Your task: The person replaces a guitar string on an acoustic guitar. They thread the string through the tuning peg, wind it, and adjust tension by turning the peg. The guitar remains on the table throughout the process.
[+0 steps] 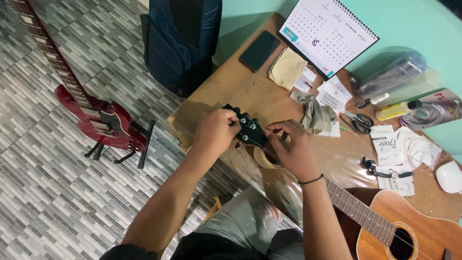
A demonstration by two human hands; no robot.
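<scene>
Nearest the camera, an acoustic guitar [385, 221] lies across the wooden counter [231, 82], its body at the lower right and its neck running up-left. The right hand [296, 149], a dark band on its wrist, rests over the neck just below the black headstock [250, 129]; its fingers are curled close at the headstock's near edge, but what they pinch, if anything, cannot be told. The left hand [216, 130] is closed round the far side of the headstock, fingers bent at the tuning pegs. The headstock sits at the counter's left edge, above a roll of tape [262, 159].

Just beyond the hands lie a grey cloth [315, 113], scissors [358, 121] and string packets [387, 144]. To the right are a yellow bottle [397, 110] and a white mouse [448, 176]. Farther back lie a phone [260, 50], a tan cloth [287, 67] and a desk calendar [329, 33]. On the tiled floor at left a red electric guitar [98, 118] stands on a stand, and a dark bag [183, 43] leans by the counter.
</scene>
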